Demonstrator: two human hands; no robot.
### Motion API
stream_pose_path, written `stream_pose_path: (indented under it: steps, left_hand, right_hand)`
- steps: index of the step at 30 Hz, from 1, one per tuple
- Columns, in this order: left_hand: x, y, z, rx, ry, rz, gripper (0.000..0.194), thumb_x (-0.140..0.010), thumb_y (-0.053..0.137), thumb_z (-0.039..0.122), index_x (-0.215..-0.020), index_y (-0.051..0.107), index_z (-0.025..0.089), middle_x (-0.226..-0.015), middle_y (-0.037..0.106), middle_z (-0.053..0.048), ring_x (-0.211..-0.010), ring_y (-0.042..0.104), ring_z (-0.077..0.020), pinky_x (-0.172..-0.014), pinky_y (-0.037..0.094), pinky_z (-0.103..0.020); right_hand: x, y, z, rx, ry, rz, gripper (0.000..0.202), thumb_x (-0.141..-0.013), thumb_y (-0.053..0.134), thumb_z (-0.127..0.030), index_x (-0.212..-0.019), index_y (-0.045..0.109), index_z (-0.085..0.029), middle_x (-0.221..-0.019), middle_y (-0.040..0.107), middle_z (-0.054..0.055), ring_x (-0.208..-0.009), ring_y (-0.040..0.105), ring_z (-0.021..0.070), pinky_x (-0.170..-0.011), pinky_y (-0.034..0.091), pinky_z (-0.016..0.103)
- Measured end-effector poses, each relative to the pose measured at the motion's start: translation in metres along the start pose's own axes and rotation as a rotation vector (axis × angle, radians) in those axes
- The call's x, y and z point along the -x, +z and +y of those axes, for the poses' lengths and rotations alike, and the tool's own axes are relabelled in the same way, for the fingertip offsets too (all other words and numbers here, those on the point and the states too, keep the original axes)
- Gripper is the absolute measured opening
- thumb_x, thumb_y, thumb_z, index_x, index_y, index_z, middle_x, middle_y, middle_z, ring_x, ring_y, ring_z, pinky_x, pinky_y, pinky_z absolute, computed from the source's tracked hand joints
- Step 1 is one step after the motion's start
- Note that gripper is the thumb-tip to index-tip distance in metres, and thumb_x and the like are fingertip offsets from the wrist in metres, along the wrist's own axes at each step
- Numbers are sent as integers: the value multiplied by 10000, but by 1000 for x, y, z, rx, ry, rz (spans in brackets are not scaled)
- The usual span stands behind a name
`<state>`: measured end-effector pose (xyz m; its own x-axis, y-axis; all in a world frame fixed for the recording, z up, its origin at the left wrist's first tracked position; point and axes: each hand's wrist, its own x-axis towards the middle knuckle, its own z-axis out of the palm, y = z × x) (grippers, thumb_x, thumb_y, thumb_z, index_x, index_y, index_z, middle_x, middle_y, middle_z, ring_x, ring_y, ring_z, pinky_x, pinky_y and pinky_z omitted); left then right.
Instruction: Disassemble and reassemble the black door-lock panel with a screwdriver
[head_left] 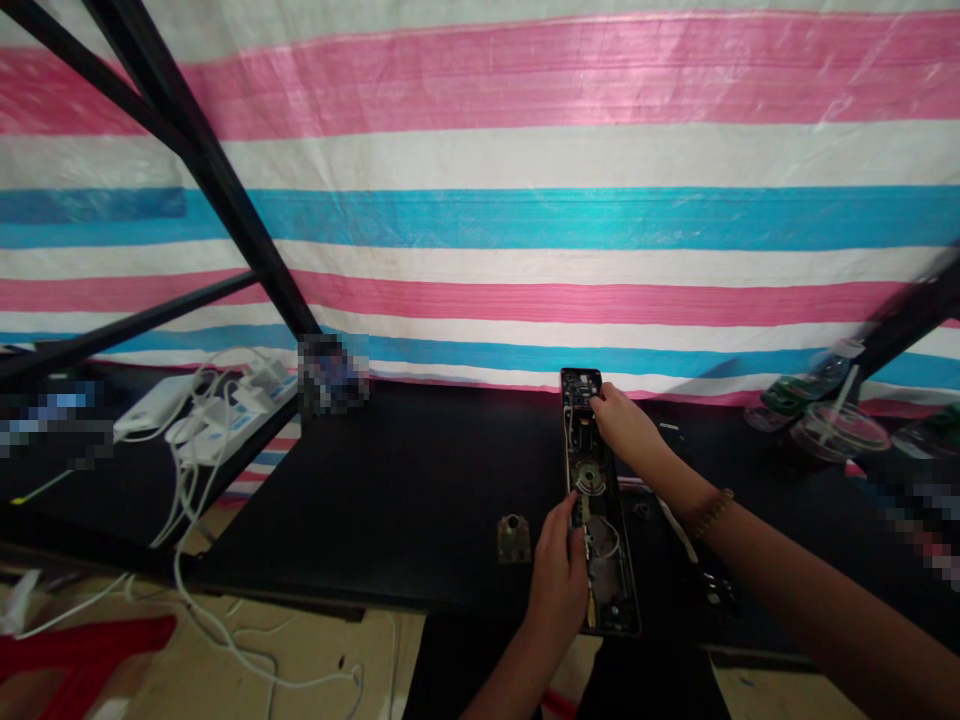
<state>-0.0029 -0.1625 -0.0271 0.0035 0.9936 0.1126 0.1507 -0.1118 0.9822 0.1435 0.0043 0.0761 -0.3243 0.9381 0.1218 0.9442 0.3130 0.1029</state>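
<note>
A long, narrow dark housing [628, 560], which looks like an opened electronic door lock panel, lies lengthwise at the table's front edge. Inside show a circuit board [579, 385] at the far end, a round part [589, 477] mid-length and a white wire [616, 540]. My left hand [557, 565] grips the near left side of the housing, thumb over its edge. A thin piece with a brass-coloured end [591, 608] lies in the housing by that thumb. At the board's right edge, the fingers of my right hand [619, 420] are pinched together; what they hold is hidden.
Left of the housing lies a small squarish plate [514, 540]. Small dark parts [712, 585] lie to the right. Beyond them stand a plastic bottle [806, 385] and a cup with a straw [840, 432]. A power strip [232, 425] with tangled white cables is at left.
</note>
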Motion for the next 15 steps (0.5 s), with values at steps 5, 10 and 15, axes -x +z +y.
stream_pose_path:
  steps: [5, 10, 15]
  left_hand:
    - [0, 1, -3, 8, 2, 12, 446, -1012, 417, 304, -1427, 540, 197, -1431, 586, -125, -1335, 530, -232, -1158, 376, -401]
    - [-1, -1, -5, 7, 21, 1, 443, -1008, 421, 295, -1421, 542, 190, -1430, 588, -130, -1341, 528, -235, -1159, 376, -411]
    - [-5, -1, -6, -21, 26, 2, 442, -1011, 405, 304, -1416, 535, 180, -1433, 583, -135, -1345, 526, -237, -1160, 375, -432]
  right_hand:
    - [-5, 2, 4, -64, -23, -31, 232, -972, 464, -106, -1051, 682, -109, -1153, 604, 173, -1004, 622, 235, -909, 470, 318]
    - [-11, 1, 9, -144, -1, -14, 243, -965, 470, -99, -1017, 707, -92, -1107, 616, 167, -942, 629, 210, -886, 476, 300]
    - [-7, 5, 14, -205, 43, 48, 238, -979, 476, -129, -1001, 713, -125, -1077, 604, 111, -924, 612, 165, -871, 464, 248]
